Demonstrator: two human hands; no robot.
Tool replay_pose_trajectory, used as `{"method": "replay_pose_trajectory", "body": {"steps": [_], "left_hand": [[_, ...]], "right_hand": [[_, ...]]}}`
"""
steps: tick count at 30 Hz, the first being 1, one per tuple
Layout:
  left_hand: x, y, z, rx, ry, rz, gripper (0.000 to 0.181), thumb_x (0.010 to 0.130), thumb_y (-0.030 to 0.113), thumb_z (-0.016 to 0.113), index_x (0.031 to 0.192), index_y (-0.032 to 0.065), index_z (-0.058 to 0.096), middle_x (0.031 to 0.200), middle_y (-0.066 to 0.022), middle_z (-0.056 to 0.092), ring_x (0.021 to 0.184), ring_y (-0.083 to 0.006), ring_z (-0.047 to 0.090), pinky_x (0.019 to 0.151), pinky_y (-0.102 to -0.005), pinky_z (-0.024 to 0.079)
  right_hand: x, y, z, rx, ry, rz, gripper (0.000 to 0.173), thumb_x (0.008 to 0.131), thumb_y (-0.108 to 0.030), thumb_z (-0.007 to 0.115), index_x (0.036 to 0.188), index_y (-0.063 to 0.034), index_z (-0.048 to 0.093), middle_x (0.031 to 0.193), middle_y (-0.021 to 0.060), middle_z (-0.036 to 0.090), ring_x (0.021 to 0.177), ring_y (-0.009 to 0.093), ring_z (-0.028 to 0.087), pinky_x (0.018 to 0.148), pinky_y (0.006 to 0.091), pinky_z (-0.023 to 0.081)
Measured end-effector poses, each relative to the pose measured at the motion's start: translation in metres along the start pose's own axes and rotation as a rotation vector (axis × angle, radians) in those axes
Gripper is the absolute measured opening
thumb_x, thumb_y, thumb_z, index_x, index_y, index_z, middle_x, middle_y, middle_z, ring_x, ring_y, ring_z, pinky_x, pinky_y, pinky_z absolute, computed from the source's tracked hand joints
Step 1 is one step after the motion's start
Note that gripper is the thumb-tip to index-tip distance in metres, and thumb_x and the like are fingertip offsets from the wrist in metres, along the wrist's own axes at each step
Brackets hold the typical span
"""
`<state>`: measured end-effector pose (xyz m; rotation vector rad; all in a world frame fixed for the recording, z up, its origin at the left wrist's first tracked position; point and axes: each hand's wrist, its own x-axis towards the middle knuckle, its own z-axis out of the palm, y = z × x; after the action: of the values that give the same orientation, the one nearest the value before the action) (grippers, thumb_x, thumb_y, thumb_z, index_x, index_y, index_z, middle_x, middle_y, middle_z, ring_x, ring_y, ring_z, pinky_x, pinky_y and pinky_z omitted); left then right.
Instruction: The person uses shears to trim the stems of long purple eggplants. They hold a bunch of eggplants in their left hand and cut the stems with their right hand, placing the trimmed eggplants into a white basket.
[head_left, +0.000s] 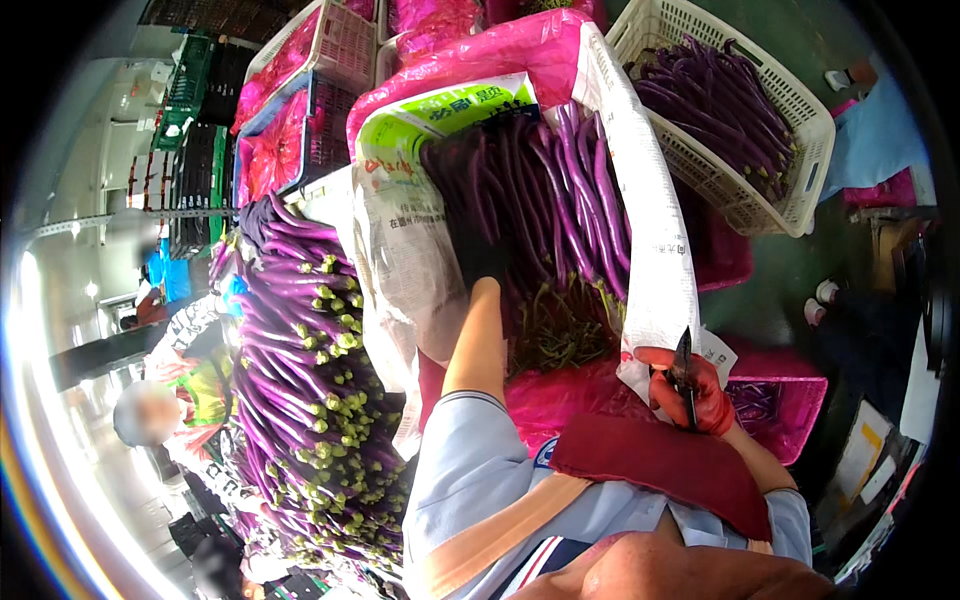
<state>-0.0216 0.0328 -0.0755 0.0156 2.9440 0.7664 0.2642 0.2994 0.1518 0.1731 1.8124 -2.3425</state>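
My left hand (481, 253), in a black glove, reaches into the paper-lined crate and rests on the long purple eggplants (581, 187). Its fingers blend with the dark eggplants in shadow, so its grip is hidden. In my right hand (694, 394), gloved in red, is a black pointed hand tool (684, 364), perhaps snips, its tip pointing away from me. That hand is beside the crate's near right corner, by the newspaper lining (660, 247). Thin green-brown stem ends (562, 330) lie at the near end of the eggplants, above pink plastic film (577, 397).
A large heap of eggplants (300, 360) borders the crate on the left, with a co-worker (202, 397) beyond it. A white crate of eggplants (637, 120) stands at the far right. Behind are film-lined crates (349, 45). A pink crate (806, 412) sits right of my right hand.
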Motion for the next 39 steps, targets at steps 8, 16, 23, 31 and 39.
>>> {"method": "replay_pose_trajectory", "body": {"steps": [8,16,23,31,39], "left_hand": [[0.002,0.010,-0.002,-0.011,-0.055,0.018,0.094,0.072,0.034,0.072,0.146,0.0044,0.023,0.142,-0.0229,0.035,0.132,-0.0320,0.033,0.108,-0.0374,0.029],[-0.024,0.023,0.010,-0.085,-0.016,0.000,0.096,0.070,0.032,0.073,0.146,0.0059,0.022,0.139,-0.0228,0.039,0.129,-0.0327,0.037,0.105,-0.0384,0.032],[-0.016,0.053,0.026,-0.206,-0.057,-0.016,0.098,0.068,0.030,0.074,0.147,0.0073,0.021,0.136,-0.0228,0.042,0.126,-0.0333,0.041,0.103,-0.0392,0.035],[-0.019,0.067,0.023,-0.312,-0.102,-0.041,0.100,0.066,0.027,0.075,0.147,0.0088,0.021,0.132,-0.0227,0.046,0.123,-0.0340,0.045,0.100,-0.0402,0.038],[-0.046,0.060,0.013,-0.398,-0.099,-0.128,0.102,0.064,0.024,0.076,0.148,0.0103,0.020,0.129,-0.0227,0.050,0.120,-0.0346,0.049,0.097,-0.0411,0.042]], "right_hand": [[0.003,0.000,0.002,0.177,0.001,0.054,0.045,0.088,0.003,0.055,0.132,-0.0018,0.050,0.062,-0.0058,0.048,0.055,0.000,0.042,0.050,0.0205,0.031],[-0.010,0.026,-0.005,0.204,0.086,0.012,0.037,0.094,-0.009,0.047,0.130,0.0009,0.048,0.066,0.0003,0.052,0.057,0.007,0.049,0.053,0.0220,0.039],[0.003,0.042,-0.005,-0.299,0.208,-0.157,0.037,0.095,-0.019,0.041,0.125,0.0031,0.048,0.069,0.0027,0.053,0.058,0.011,0.047,0.057,0.0240,0.039],[0.028,0.044,-0.009,-0.680,0.068,-0.570,0.044,0.097,-0.031,0.035,0.118,0.0055,0.048,0.072,0.0054,0.053,0.059,0.015,0.045,0.060,0.0263,0.040],[0.034,0.003,0.009,-0.737,-0.153,-0.376,0.047,0.097,-0.033,0.033,0.125,0.0034,0.044,0.071,0.0052,0.054,0.058,0.016,0.043,0.061,0.0271,0.041]]}}
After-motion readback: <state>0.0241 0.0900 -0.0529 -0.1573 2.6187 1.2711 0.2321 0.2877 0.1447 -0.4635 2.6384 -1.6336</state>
